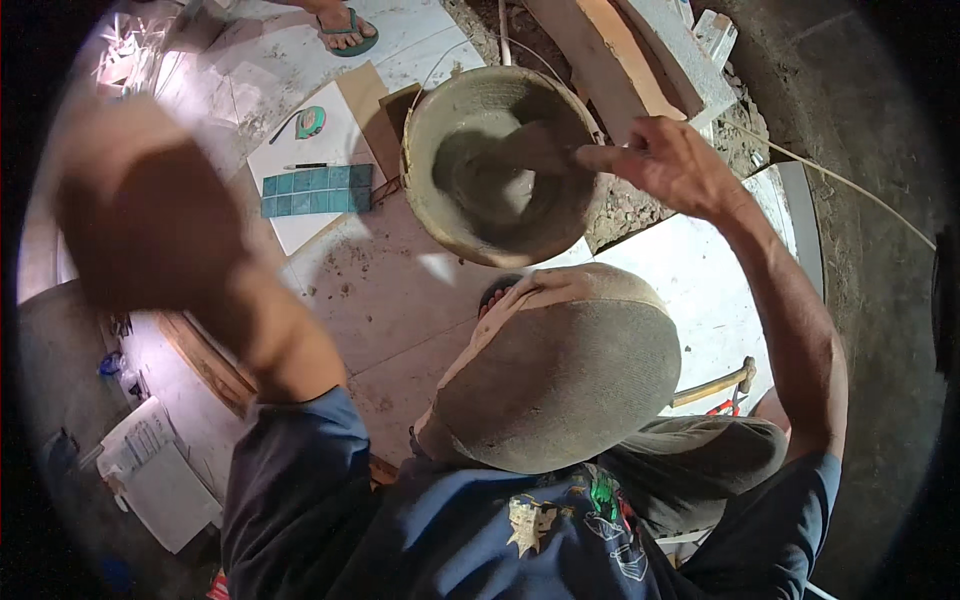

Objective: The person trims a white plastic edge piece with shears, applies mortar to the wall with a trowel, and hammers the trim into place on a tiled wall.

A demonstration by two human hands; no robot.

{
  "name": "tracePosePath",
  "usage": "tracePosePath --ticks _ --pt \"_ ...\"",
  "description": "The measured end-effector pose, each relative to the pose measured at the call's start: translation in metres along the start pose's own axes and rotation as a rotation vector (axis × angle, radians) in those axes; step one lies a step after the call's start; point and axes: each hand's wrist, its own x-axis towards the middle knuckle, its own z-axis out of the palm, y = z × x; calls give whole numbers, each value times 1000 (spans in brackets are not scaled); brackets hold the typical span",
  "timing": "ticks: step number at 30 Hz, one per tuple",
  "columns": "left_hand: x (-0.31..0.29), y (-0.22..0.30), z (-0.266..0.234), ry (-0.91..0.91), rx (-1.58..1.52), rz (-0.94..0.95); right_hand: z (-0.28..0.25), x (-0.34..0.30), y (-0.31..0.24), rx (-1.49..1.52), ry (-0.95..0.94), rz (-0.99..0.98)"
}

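A round bucket (427, 215) stands ahead of my bent knee, its inside coated with wet grey mortar (490, 195). My right hand (675, 165) is closed at the bucket's right rim, gripping a trowel (535, 148) whose blade reaches into the bucket over the mortar. The trowel's handle is mostly hidden by my fingers. On the left, my left hand (150, 210) is raised close to the camera and smeared by motion. Its fingers cannot be made out, nor whether anything is in them.
Left of the bucket, teal tiles (317, 190), a pen (305, 165) and a green tape measure (310, 122) lie on a white board (352, 105). A hammer (715, 385) rests right of my knee. Another person's sandalled foot (347, 32) is at the top. Papers (160, 470) lie lower left.
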Motion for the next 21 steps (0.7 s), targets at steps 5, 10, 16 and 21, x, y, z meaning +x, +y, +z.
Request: tracePosePath --ticks 5,10,16,21 --pt "-122 -185 72 -352 452 -544 34 -23 76 322 -4 294" --pt "-183 -245 74 -523 782 -744 37 -66 91 415 39 317" --pt "-176 -246 87 -579 695 -722 13 -138 130 463 12 510" --pt "-177 -248 77 -636 738 -695 58 -103 134 278 247 -30"
